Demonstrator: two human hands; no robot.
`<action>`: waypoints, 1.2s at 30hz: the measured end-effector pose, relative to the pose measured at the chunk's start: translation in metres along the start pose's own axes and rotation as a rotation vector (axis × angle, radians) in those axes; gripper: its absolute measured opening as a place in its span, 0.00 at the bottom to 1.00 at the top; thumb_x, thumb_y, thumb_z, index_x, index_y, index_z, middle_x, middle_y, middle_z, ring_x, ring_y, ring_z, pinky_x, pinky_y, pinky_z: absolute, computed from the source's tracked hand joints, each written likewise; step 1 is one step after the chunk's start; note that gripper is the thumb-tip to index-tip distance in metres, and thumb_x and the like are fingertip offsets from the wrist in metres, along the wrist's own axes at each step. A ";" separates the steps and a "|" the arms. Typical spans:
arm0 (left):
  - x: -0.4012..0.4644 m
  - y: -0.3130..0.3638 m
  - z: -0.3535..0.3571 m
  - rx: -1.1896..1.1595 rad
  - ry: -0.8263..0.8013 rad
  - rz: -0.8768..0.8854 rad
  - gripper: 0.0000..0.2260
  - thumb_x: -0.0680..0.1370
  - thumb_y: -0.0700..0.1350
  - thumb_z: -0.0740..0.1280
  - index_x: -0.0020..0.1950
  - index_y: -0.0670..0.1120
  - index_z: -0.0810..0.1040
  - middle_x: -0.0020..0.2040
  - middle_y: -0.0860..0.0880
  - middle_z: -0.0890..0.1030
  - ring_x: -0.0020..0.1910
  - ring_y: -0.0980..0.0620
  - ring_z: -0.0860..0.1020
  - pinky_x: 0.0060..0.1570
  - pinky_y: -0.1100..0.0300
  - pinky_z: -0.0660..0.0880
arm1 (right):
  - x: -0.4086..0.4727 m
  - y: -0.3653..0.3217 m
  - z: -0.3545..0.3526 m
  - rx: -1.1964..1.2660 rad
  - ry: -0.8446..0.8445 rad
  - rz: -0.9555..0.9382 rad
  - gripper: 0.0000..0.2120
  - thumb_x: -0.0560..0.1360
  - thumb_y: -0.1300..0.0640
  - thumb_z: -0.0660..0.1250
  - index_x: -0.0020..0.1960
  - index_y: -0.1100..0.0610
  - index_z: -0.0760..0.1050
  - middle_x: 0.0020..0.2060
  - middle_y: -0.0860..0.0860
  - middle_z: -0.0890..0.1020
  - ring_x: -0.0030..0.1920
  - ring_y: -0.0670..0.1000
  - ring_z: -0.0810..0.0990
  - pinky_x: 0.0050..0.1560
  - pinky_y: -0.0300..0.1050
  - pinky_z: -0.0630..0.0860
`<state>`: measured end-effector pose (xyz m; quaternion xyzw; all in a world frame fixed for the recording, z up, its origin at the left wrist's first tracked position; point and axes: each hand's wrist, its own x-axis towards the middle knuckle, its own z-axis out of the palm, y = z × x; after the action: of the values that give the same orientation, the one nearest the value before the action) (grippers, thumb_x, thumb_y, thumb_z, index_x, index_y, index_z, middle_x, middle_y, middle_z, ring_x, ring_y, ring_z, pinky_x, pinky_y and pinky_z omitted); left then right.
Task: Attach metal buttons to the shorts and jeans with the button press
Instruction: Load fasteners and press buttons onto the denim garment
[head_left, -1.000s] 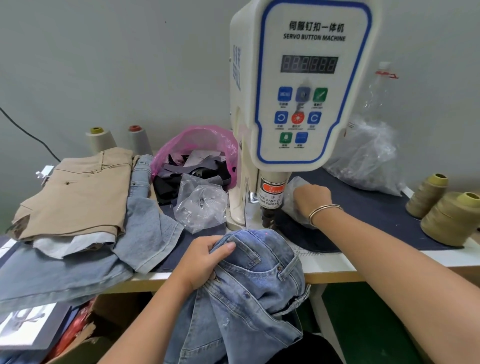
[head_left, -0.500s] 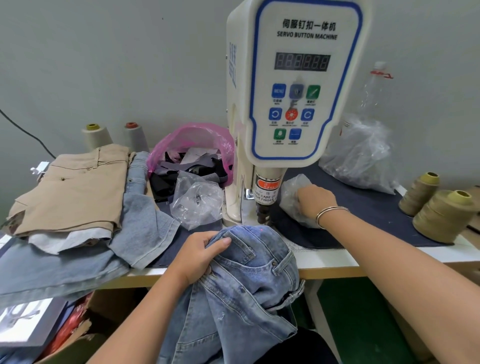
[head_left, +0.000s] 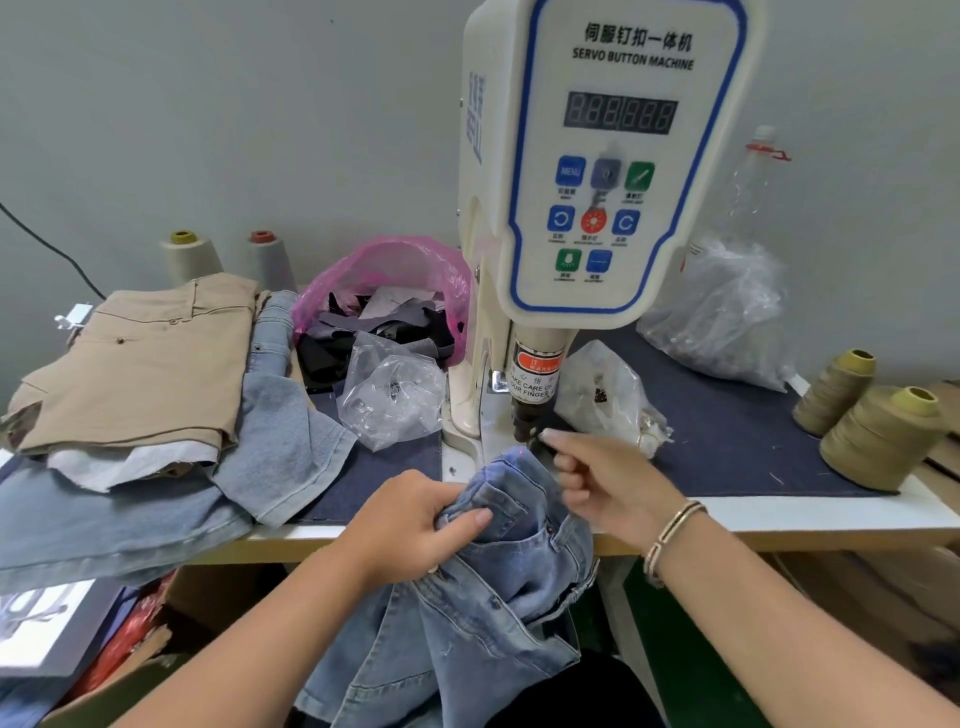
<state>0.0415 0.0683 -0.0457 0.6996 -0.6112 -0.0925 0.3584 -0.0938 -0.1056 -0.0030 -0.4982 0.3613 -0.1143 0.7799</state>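
- A white servo button press (head_left: 602, 171) stands upright at the centre of the desk (head_left: 810, 517), its control panel with a dark digit display and coloured keys facing the viewer.
- The press's dark punch head (head_left: 524, 423) hangs below a red warning label, just above the desk.
- A pair of light blue jeans (head_left: 488, 587) lies bunched at 6 o'clock from the punch head, its waistband raised to just below the head, the rest hanging off the desk's near edge.
- The left hand (head_left: 410, 525) grips the waistband, fingers curled round a fold of denim, thumb on top.
- The right hand (head_left: 608, 480), at 5 o'clock from the punch head, has fingers curled with thumb and forefinger drawn together beside the head; it is blurred, so whether it pinches a button cannot be told. Bangles circle its wrist.
- A clear bag (head_left: 602, 397) with small dark pieces lies at 3 o'clock from the punch head, on a dark blue mat (head_left: 727, 431).
- At 9 o'clock, folded tan shorts (head_left: 150, 364) top a pile of pale denim garments (head_left: 280, 436).
- Behind, at 10 o'clock, a pink bag (head_left: 384, 270) holds dark fabric scraps; a crumpled clear bag (head_left: 389, 395) lies in front of it.
- Two olive thread cones (head_left: 878, 434) stand at the desk's right end, at 3 o'clock.
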 end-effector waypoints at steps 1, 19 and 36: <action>0.001 0.004 -0.002 0.062 0.003 0.061 0.18 0.76 0.58 0.58 0.31 0.50 0.63 0.25 0.51 0.64 0.24 0.54 0.63 0.29 0.55 0.61 | 0.000 0.003 0.003 0.043 -0.040 0.039 0.09 0.76 0.60 0.67 0.38 0.56 0.72 0.23 0.47 0.69 0.21 0.42 0.64 0.18 0.32 0.60; -0.002 -0.026 0.001 0.187 0.002 -0.166 0.19 0.70 0.64 0.57 0.32 0.49 0.65 0.24 0.52 0.68 0.26 0.53 0.65 0.29 0.57 0.60 | -0.002 0.003 0.018 0.450 -0.217 0.294 0.05 0.70 0.60 0.67 0.38 0.60 0.73 0.22 0.48 0.69 0.18 0.43 0.67 0.16 0.30 0.63; 0.002 -0.024 0.000 -0.001 0.016 -0.304 0.20 0.68 0.65 0.60 0.33 0.49 0.69 0.24 0.54 0.68 0.25 0.57 0.67 0.31 0.56 0.66 | -0.020 0.005 0.034 0.838 -0.118 0.309 0.05 0.65 0.65 0.67 0.40 0.67 0.75 0.19 0.52 0.72 0.16 0.46 0.71 0.15 0.35 0.68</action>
<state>0.0609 0.0662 -0.0602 0.7844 -0.4954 -0.1405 0.3457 -0.0855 -0.0688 0.0102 -0.0853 0.3089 -0.1043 0.9415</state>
